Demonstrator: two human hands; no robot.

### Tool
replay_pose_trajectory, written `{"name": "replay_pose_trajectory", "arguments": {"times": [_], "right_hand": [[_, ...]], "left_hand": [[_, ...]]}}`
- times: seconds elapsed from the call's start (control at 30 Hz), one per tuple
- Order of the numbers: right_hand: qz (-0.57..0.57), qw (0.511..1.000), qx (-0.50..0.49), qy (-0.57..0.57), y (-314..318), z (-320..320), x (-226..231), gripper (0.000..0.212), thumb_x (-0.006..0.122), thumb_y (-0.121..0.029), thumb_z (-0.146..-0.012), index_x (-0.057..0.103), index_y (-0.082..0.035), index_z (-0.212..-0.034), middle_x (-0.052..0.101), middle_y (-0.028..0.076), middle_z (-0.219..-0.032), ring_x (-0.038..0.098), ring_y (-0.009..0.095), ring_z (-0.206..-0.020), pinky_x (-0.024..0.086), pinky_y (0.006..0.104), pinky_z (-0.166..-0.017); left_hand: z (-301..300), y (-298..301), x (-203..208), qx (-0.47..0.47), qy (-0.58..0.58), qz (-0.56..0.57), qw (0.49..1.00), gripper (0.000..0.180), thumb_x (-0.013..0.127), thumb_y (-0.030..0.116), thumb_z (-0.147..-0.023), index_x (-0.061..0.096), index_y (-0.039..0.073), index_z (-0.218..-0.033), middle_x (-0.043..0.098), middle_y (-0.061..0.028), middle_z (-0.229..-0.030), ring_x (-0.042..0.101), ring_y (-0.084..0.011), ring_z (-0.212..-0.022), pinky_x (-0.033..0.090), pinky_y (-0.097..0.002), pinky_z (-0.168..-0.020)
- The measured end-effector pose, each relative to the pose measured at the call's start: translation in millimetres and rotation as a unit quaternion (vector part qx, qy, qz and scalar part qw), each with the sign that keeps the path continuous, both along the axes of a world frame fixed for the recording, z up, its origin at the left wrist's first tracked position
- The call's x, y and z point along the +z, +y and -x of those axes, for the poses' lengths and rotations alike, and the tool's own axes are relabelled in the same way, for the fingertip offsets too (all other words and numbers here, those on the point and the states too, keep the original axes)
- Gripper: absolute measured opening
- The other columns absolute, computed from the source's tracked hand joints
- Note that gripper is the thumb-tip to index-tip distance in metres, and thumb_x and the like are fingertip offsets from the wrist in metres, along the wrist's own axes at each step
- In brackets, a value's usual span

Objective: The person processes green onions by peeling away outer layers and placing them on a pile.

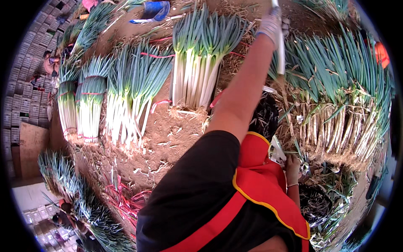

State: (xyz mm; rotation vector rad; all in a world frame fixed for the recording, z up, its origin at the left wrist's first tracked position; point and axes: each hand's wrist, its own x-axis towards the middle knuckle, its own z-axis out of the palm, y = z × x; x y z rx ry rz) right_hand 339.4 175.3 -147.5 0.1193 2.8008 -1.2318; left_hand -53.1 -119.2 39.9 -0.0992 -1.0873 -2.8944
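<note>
Head view: brown earthen floor [178, 136] is lying under green-topped white leek bundles [90, 107]. My pale-gloved left hand [272, 26] is gripping a long, straight white stalk [281, 54], apparently leek, its lower end sitting beside the dirt-browned leek heap [331, 88]. My gloved right hand [292, 169] is bending near my red, yellow-edged apron [268, 182]; whether it's pinching anything, I cannot tell. Gripping lightly is probably sparing the shaft.

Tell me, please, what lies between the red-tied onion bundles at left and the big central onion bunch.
In the head view, a loose, fanned bunch of green onions.
</note>
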Motion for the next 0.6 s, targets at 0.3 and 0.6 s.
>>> {"name": "replay_pose_trajectory", "arguments": {"times": [0.3, 0.6], "right_hand": [[-0.028, 0.998, 0.041, -0.042, 7.3, -4.1, -48.5, 0.024, 0.056, -0.018, -0.092, 0.063, 0.004, -0.099, 0.061, 0.013, -0.073, 0.055, 0.019, -0.061, 0.044, 0.0307, -0.058], [-0.002, 0.983, -0.012, -0.182, -8.6, -2.7, -57.0, 0.027, 0.058, -0.020, -0.090, 0.063, 0.003, -0.102, 0.066, 0.017, -0.082, 0.064, 0.026, -0.072, 0.049, 0.0344, -0.067]], "left_hand": [[-29.8, -243.6, -111.7, 0.135, -0.032, 0.274, 0.951, 0.032, 0.065, 0.005, -0.077, 0.061, 0.004, -0.109, 0.057, -0.0037, -0.072, 0.054, -0.0132, -0.061, 0.045, -0.0259, -0.057], [-125.6, -317.9, -327.0, 0.141, -0.260, 0.632, 0.716, 0.062, 0.071, 0.018, -0.079, 0.047, -0.001, -0.133, 0.060, -0.0177, -0.120, 0.060, -0.0254, -0.106, 0.049, -0.0319, -0.088]]}}
